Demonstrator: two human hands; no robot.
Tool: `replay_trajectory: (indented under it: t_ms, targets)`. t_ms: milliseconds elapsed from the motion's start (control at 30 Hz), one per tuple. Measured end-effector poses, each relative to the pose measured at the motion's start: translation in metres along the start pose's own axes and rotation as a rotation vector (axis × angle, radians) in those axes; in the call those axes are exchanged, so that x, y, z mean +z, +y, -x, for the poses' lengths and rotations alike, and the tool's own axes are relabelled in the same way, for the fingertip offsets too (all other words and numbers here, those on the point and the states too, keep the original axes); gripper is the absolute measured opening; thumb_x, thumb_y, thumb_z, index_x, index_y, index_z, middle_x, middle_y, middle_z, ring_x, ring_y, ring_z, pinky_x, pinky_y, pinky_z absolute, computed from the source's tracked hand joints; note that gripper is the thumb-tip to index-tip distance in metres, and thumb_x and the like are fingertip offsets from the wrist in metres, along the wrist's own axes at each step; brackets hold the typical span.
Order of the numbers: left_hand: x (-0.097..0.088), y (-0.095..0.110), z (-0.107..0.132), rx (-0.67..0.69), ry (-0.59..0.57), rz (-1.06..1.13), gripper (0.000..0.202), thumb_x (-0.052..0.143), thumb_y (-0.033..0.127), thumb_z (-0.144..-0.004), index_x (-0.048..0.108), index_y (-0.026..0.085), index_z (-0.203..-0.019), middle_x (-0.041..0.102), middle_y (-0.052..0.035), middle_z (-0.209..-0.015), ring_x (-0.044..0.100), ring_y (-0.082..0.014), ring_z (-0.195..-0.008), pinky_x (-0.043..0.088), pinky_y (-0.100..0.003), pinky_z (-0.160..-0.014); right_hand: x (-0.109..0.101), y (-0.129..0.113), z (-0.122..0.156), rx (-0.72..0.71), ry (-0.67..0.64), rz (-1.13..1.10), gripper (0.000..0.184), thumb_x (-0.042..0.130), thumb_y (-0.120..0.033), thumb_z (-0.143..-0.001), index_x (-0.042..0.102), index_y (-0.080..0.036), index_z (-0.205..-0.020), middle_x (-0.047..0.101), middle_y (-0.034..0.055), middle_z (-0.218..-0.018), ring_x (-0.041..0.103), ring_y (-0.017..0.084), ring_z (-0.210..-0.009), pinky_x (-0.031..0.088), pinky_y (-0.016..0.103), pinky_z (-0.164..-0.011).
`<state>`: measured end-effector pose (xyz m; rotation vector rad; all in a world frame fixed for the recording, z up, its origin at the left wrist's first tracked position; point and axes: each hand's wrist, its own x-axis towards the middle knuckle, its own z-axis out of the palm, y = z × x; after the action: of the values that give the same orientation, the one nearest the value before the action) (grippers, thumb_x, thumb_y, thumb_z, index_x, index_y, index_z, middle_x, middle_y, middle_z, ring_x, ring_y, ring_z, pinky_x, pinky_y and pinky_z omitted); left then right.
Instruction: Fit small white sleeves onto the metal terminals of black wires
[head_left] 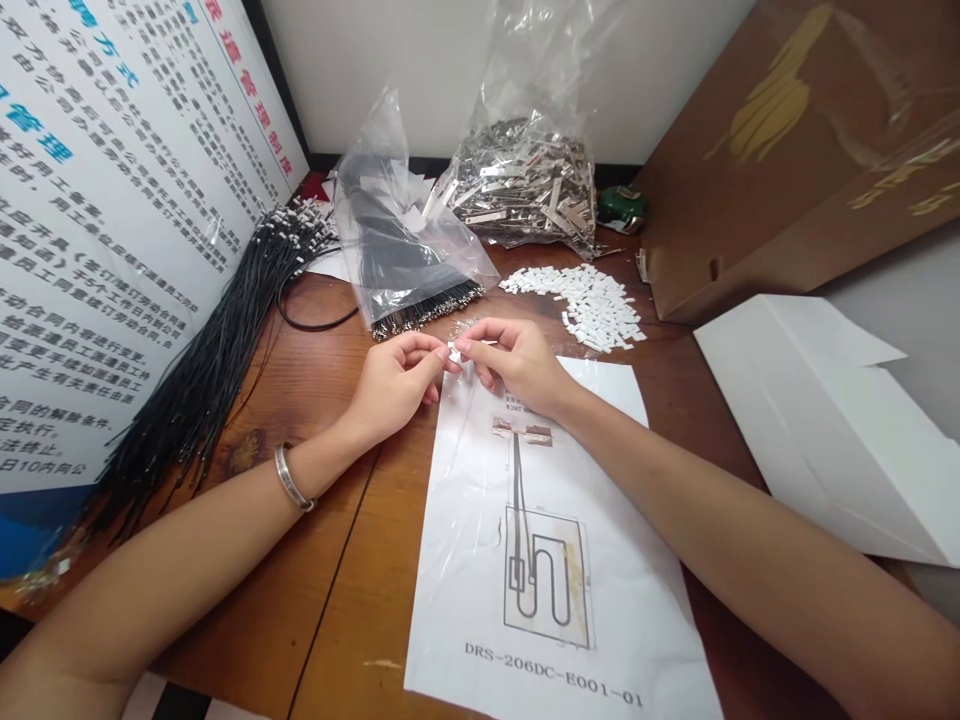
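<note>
Both my hands meet above the top edge of a printed drawing sheet (480, 560). My left hand (397, 388) has thumb and forefinger pinched on a small white piece (454, 351), which looks like a plastic connector housing. From the other side my right hand (521, 365) pinches at the same spot; its fingertips hide part of the piece, and I cannot make out whether a second part is between them. Just beyond lie black cables with metal ends in a clear bag (412, 250). A pile of white connector housings (592, 300) is spread beyond my right hand.
A long bundle of black cables with white ends (217, 350) leans along the printed board (112, 200) at left. Behind stands a clear bag of flat metal parts (525, 185), beside a green object (622, 208). A brown box (795, 150) and a white box (832, 430) stand right.
</note>
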<state>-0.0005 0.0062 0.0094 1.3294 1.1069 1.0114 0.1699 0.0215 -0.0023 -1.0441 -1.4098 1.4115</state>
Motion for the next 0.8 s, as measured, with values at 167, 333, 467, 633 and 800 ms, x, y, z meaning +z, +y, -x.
replay_trajectory:
  t_ms: [167, 333, 467, 633, 800]
  targets:
    - [0.0008, 0.0014, -0.0001, 0.0, 0.018, 0.026, 0.02, 0.067, 0.033, -0.077, 0.059, 0.015, -0.077, 0.07, -0.0032, -0.07, 0.052, -0.0062, -0.043, 0.043, -0.019, -0.043, -0.0003, -0.0004, -0.0001, -0.001, -0.011, -0.02, 0.023, 0.07, -0.038, -0.075, 0.064, -0.015, -0.073, 0.051, -0.0049, -0.046, 0.042, 0.007, -0.038, 0.03, 0.023, -0.039]
    - [0.0003, -0.0009, 0.0001, -0.007, 0.013, 0.008, 0.023, 0.068, 0.036, -0.077, 0.06, 0.015, -0.077, 0.071, -0.004, -0.072, 0.052, -0.0064, -0.044, 0.043, -0.02, -0.044, 0.0013, -0.0011, 0.0008, -0.009, 0.017, 0.022, 0.027, 0.073, -0.041, -0.073, 0.064, -0.016, -0.073, 0.055, -0.0034, -0.052, 0.044, 0.007, -0.04, 0.031, 0.023, -0.038]
    - [0.0, 0.0001, 0.0003, -0.007, 0.008, -0.017, 0.023, 0.068, 0.035, -0.077, 0.06, 0.014, -0.076, 0.071, -0.0042, -0.071, 0.052, -0.0063, -0.044, 0.043, -0.02, -0.044, 0.0027, -0.0008, 0.0022, -0.023, 0.007, 0.046, 0.028, 0.073, -0.042, -0.073, 0.062, -0.016, -0.073, 0.055, -0.003, -0.053, 0.043, 0.007, -0.04, 0.03, 0.022, -0.036]
    - [0.0001, 0.0013, 0.0003, -0.011, 0.004, -0.02, 0.021, 0.067, 0.034, -0.078, 0.059, 0.014, -0.077, 0.071, -0.0042, -0.071, 0.053, -0.0063, -0.044, 0.043, -0.019, -0.044, 0.003, -0.0017, 0.0039, -0.022, 0.014, 0.079, 0.027, 0.072, -0.041, -0.076, 0.061, -0.017, -0.074, 0.052, -0.0045, -0.05, 0.043, 0.006, -0.039, 0.03, 0.021, -0.035]
    - [0.0011, -0.0002, 0.0004, -0.013, -0.012, -0.017, 0.022, 0.065, 0.035, -0.08, 0.06, 0.014, -0.079, 0.072, -0.0053, -0.074, 0.052, -0.0061, -0.043, 0.043, -0.019, -0.043, 0.002, 0.003, -0.0024, 0.019, 0.061, -0.034, 0.03, 0.07, -0.046, -0.078, 0.057, -0.019, -0.08, 0.046, -0.0079, -0.046, 0.039, 0.006, -0.035, 0.029, 0.021, -0.034]
